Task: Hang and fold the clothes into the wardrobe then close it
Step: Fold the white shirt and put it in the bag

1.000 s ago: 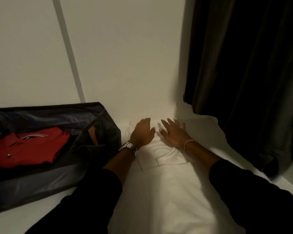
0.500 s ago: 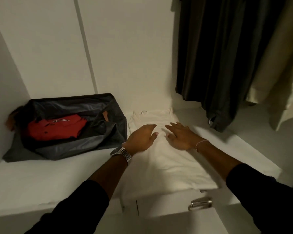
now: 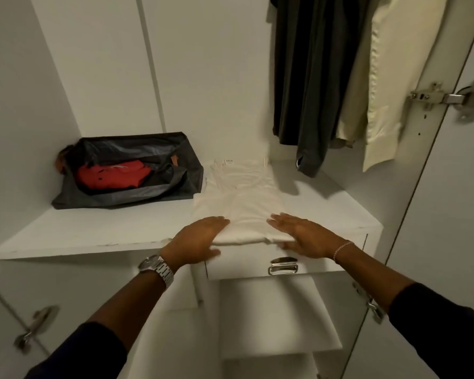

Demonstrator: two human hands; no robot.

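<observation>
Now both hands (image 3: pixel 251 240) flank folded shirt (image 3: pixel 240 203) — touching

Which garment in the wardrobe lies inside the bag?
The red shirt: it lies folded in the dark bag. The white shirt lies on the shelf.

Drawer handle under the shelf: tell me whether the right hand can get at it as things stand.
Probably yes. The right hand lies flat on the white folded shirt, just above the drawer handle, with nothing between them.
</observation>
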